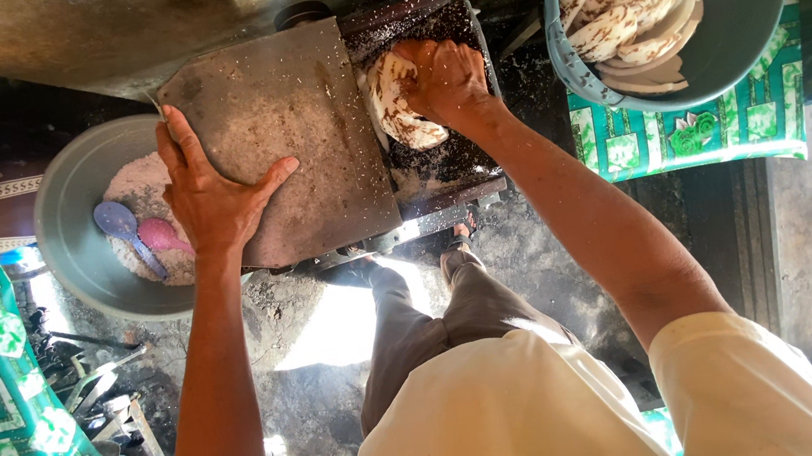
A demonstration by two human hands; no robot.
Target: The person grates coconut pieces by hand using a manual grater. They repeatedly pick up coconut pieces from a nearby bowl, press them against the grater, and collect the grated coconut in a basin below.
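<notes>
Two bare hands work at a metal grating machine in the head view. The right hand point(446, 78) is closed over a piece of coconut meat point(398, 108), pressing it down into the dark, fleck-strewn opening on the machine's right side. The left hand point(211, 193) lies flat, fingers spread, on the sloping metal cover plate point(299, 119), holding nothing and seemingly bracing it. Left of the machine a grey basin point(72, 253) catches white gratings, with a blue spoon point(119, 223) and a pink one point(163, 235) lying in it. Far right, a grey tub point(743, 42) holds more coconut pieces. Grating looks under way; pressing further calls for steady pressure with fingertips kept off the grater.
</notes>
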